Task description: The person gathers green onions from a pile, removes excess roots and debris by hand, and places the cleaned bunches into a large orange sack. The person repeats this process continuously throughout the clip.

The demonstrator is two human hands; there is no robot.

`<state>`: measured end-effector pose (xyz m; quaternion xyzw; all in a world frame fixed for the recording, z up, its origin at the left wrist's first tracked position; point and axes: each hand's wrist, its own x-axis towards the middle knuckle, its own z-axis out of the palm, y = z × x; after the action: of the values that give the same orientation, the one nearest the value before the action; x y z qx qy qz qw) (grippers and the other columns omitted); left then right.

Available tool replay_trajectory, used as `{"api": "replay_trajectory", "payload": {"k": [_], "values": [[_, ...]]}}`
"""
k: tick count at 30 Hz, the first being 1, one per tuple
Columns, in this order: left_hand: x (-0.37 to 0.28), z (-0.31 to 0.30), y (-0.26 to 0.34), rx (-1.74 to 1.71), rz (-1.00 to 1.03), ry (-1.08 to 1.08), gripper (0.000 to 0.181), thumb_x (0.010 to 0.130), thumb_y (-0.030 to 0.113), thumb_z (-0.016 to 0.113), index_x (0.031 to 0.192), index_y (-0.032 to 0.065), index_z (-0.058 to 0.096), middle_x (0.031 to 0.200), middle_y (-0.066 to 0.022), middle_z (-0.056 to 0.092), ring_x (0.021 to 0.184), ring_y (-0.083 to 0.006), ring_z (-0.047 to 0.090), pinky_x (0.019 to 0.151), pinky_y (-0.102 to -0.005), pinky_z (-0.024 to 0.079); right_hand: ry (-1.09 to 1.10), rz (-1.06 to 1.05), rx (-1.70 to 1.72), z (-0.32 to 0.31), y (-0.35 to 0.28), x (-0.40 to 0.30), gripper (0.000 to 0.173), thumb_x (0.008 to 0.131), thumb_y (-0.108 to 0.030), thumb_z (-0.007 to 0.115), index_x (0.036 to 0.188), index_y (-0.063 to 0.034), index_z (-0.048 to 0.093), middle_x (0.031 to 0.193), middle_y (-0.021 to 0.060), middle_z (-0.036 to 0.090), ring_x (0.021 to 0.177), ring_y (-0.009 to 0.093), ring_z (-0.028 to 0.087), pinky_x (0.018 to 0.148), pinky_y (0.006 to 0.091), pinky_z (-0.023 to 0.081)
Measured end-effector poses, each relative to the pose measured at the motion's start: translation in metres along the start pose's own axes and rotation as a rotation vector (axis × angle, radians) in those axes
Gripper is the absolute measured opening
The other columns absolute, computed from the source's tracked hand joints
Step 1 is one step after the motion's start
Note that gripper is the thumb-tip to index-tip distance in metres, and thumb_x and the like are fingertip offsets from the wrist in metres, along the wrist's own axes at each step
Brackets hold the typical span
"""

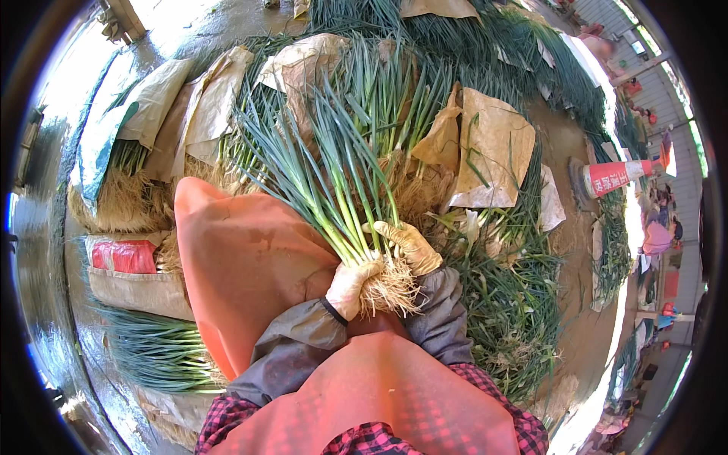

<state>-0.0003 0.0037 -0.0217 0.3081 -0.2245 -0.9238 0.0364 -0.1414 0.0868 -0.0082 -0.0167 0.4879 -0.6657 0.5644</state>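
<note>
My left hand [354,287], in a pale glove, is closed around the lower stems of a bunch of green onions [341,210], just above their roots. The bunch leans up and to the left over my lap, its pale stringy roots [389,290] hanging between my hands. My right hand [409,247], in a yellowish glove, grips stems at the right side of the same bunch, its thumb and fingers bent around them. An orange waterproof apron [250,250] covers my lap. More upright green onions [381,96] stand right in front of me.
Sacking-wrapped onion bundles [128,199] stand at the left, above a sack with a red packet [123,256] and a lying bundle [153,347]. Loose leaves and trimmings [512,307] are heaped at my right. Beyond are a brown sheet [495,148], a traffic cone [617,177] and wet floor [574,273].
</note>
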Motion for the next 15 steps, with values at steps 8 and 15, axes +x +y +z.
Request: {"api": "replay_trajectory", "payload": {"k": [8,15], "values": [[-0.004,0.003,-0.003,0.031,-0.006,0.045,0.022,0.083,-0.001,0.065,0.105,-0.0006,0.059,0.093,-0.0066,0.064,0.082,-0.0176,0.064,0.075,-0.03,0.054,0.269,-0.344,-0.139,-0.01,0.025,-0.002,0.023,0.093,-0.02,0.064,0.107,-0.0018,0.064,0.099,0.0061,0.068,0.075,0.01,0.06,0.065,0.0222,0.05],[-0.002,-0.001,-0.001,0.033,0.014,0.029,0.023,0.085,-0.004,0.061,0.107,0.0013,0.06,0.097,-0.0054,0.064,0.088,-0.0166,0.062,0.079,-0.0296,0.053,0.514,-0.015,-0.35,-0.013,-0.023,-0.046,0.038,0.096,-0.037,0.054,0.102,-0.0014,0.064,0.094,0.0101,0.068,0.078,0.013,0.064,0.064,0.0249,0.054]]}}
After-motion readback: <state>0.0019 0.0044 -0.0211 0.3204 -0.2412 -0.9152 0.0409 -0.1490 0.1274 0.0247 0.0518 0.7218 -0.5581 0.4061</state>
